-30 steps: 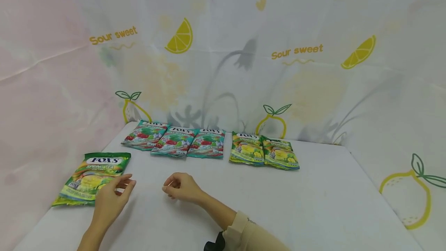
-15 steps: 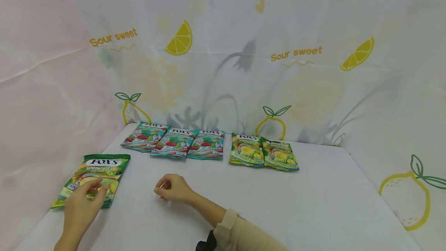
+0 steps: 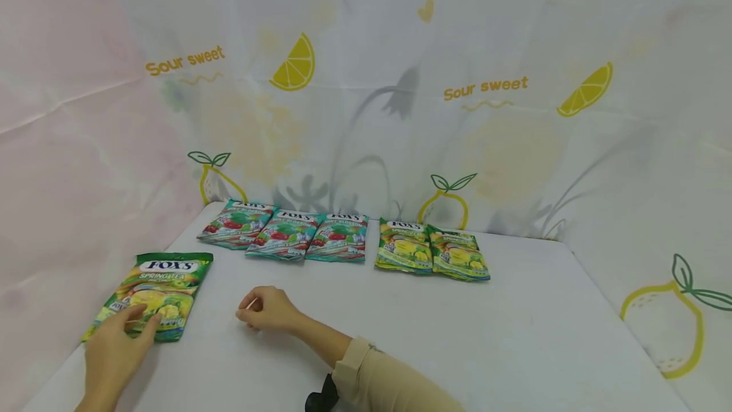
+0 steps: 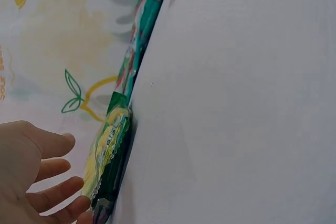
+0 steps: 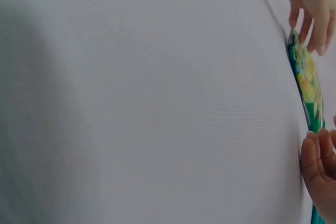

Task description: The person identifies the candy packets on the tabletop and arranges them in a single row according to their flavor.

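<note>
A large green and yellow bag of Fox's Spring Tea candy lies flat at the table's left edge. Over its lower part is my left hand, thumb and fingers spread apart, gripping nothing. In the left wrist view the fingers of the left hand are beside the bag; whether they touch it I cannot tell. To the right of the bag, my right hand hovers low over the white table with loosely curled fingers and nothing in them. The right wrist view has the right hand at its right edge.
Three teal Fox's candy bags lie side by side along the back of the white table. Right of them are two smaller yellow-green Spring Tea bags. A lemon-printed cloth hangs behind the table.
My left hand has moved left and down, from the large bag's right side to over its lower part. The right hand has shifted left. The bags lie where they were.
</note>
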The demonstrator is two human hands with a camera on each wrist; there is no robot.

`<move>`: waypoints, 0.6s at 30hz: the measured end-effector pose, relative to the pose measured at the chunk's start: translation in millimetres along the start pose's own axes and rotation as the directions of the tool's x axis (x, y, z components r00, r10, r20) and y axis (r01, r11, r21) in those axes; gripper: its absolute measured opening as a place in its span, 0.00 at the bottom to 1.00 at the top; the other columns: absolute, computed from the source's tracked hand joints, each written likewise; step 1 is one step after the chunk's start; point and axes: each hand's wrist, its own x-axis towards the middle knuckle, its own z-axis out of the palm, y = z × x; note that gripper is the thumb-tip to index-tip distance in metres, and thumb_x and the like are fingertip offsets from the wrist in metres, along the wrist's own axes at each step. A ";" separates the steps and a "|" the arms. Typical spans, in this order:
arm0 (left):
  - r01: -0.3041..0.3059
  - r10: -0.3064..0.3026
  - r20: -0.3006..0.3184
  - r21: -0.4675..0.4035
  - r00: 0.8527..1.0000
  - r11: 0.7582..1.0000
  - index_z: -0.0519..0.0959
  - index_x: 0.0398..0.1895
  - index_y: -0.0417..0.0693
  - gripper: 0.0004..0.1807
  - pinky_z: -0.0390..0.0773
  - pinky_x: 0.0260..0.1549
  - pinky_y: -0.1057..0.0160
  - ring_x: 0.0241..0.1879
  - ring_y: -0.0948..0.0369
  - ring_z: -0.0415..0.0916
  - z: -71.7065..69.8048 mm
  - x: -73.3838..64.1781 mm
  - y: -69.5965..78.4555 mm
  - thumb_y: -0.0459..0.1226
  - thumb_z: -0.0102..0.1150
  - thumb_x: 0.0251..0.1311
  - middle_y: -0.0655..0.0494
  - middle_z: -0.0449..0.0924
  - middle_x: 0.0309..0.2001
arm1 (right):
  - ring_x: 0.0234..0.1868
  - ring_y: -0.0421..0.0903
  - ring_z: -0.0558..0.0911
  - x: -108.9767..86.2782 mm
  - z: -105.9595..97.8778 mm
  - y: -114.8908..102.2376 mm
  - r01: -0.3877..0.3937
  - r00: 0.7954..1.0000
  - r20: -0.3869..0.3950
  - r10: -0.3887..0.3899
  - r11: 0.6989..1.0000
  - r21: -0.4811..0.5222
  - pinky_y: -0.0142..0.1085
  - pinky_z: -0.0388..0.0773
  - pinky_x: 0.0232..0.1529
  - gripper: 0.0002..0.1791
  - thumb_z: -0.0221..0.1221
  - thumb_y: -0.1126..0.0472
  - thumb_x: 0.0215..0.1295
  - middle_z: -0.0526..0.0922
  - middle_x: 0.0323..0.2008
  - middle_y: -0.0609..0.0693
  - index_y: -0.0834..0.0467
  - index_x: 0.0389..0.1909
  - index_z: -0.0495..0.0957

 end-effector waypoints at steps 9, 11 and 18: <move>-0.005 0.005 -0.009 0.056 1.000 0.998 0.71 0.48 0.23 0.23 0.63 0.41 0.41 0.44 0.32 0.66 -4.5 1.4 -16.2 0.36 0.58 0.58 0.21 0.70 0.46 | 0.15 0.34 0.72 8.5 11.8 -2.1 -0.019 1.000 -0.023 0.020 0.999 0.038 0.25 0.68 0.17 0.06 0.61 0.63 0.61 0.76 0.15 0.46 0.62 0.32 0.79; 0.008 -0.008 -0.008 0.074 1.000 0.997 0.70 0.49 0.23 0.24 0.60 0.44 0.39 0.46 0.31 0.64 -5.0 2.1 -19.2 0.36 0.58 0.57 0.20 0.68 0.49 | 0.15 0.34 0.72 9.7 14.3 -2.7 -0.024 0.999 -0.021 0.025 0.999 0.047 0.25 0.69 0.17 0.06 0.61 0.63 0.61 0.77 0.15 0.47 0.63 0.33 0.79; 0.132 -0.145 0.077 0.153 0.986 0.979 0.62 0.54 0.19 0.33 0.49 0.51 0.36 0.54 0.28 0.52 -7.3 4.5 -26.7 0.40 0.58 0.56 0.17 0.60 0.52 | 0.16 0.36 0.75 12.2 21.5 -6.2 -0.086 0.996 -0.017 0.087 0.995 0.053 0.26 0.71 0.18 0.07 0.61 0.61 0.61 0.79 0.17 0.47 0.61 0.34 0.80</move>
